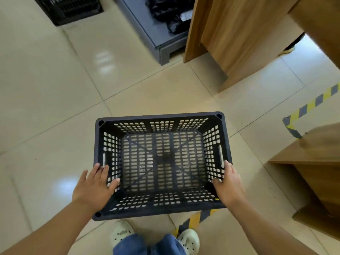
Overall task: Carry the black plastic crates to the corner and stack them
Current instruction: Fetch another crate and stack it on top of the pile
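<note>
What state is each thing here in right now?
Crate: empty, upright, held above the floor.
Left hand: gripping the crate's left wall.
Right hand: gripping the crate's right wall.
Second crate: resting on the floor, far left.
Grey shelf: holding black bags.

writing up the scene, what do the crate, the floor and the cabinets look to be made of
Crate: moulded plastic, matt black, judging by the uniform perforated walls and the moulded handle slots.
Floor: probably glazed ceramic tile, cream and glossy; it has grout lines and mirror-like light reflections.
Cabinets: wood grain, satin brown; likely laminate over board, though solid wood cannot be ruled out.
</note>
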Demonstrator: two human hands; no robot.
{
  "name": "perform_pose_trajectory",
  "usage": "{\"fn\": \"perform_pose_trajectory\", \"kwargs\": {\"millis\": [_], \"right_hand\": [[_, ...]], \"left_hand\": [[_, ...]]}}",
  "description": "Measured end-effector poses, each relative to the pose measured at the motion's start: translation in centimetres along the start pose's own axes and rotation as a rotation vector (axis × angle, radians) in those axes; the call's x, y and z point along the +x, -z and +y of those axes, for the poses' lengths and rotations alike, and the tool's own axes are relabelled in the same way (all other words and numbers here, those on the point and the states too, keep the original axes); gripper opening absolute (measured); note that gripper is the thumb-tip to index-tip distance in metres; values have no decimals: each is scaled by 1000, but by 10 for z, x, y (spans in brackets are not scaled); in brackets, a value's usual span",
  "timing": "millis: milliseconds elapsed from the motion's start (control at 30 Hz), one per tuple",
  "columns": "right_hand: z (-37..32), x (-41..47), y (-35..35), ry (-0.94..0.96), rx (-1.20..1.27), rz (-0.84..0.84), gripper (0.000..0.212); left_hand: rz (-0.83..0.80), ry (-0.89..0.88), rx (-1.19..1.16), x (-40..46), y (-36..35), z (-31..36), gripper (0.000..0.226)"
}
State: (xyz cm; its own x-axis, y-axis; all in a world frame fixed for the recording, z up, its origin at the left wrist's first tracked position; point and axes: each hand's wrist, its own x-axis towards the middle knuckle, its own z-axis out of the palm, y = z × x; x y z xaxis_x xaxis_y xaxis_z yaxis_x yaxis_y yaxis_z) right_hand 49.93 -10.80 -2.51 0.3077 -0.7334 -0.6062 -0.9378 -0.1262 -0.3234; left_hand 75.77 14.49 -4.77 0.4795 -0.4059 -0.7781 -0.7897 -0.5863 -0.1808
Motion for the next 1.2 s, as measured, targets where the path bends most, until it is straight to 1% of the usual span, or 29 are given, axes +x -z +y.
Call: {"fn": "perform_pose_trajectory", "kwargs": {"millis": [67, 100, 133, 200, 233, 267, 300, 333, 400, 433, 467, 500, 533, 600, 667, 733, 800, 967, 1067, 1200], "right_hand": [[-2, 7, -1, -6, -16, -3, 75], [-6, 11, -4, -9, -33, -8, 78], [-6, 15, -4, -10, -51, -2, 82], [-8, 24, -1, -42, -63, 4, 87], [-10, 31, -1, -72, -47, 3, 88], [-10, 36, -2, -99, -15, 2, 87], [-11, 43, -2, -125, 39, 0, 83], [-12, 48, -2, -147, 126, -3, 74], [-15, 55, -2, -211, 360, -18, 50], [-15, 58, -2, -252, 475, -34, 40], [-16, 59, -2, -294, 586, -50, 34], [-18, 60, 0, -325, 672, -65, 34], [-22, 58, 3, -341, 723, -84, 40], [-29, 51, 8, -361, 801, -123, 48], [-31, 45, 15, -409, 878, -145, 52], [-33, 42, 22, -489, 974, -108, 61], [-32, 40, 26, -553, 1049, -89, 71], [-44, 16, 27, -643, 1078, -121, 82], [-66, -4, 29, -673, 1078, -159, 86], [-108, -33, 34, -653, 1013, -209, 91]], "left_hand": [[-6, -23, 9, 0, -4, -7, 97], [1, -27, -26, -2, -5, -12, 101], [63, -23, -126, -2, -4, -14, 93], [298, 27, -441, 0, -1, -13, 66], [398, 55, -620, 1, 0, -14, 60], [439, 78, -812, 6, -3, -16, 58], [409, 97, -1013, 10, -1, -18, 57], [333, 120, -1233, 15, 0, -21, 59], [189, 225, -1605, 22, 10, -23, 72], [155, 287, -1735, 24, 15, -23, 72], [159, 333, -1835, 24, 21, -23, 66], [163, 363, -1900, 24, 25, -22, 59], [151, 384, -1968, 21, 30, -22, 55], [114, 399, -2068, 19, 36, -25, 61], [84, 409, -2120, 20, 35, -31, 63], [47, 420, -2158, 20, 35, -39, 65], [31, 398, -2145, 14, 34, -48, 65], [23, 443, -2180, -12, 25, -84, 64], [37, 497, -2169, -36, 22, -110, 64], [76, 557, -2164, -77, 20, -153, 64]]}}
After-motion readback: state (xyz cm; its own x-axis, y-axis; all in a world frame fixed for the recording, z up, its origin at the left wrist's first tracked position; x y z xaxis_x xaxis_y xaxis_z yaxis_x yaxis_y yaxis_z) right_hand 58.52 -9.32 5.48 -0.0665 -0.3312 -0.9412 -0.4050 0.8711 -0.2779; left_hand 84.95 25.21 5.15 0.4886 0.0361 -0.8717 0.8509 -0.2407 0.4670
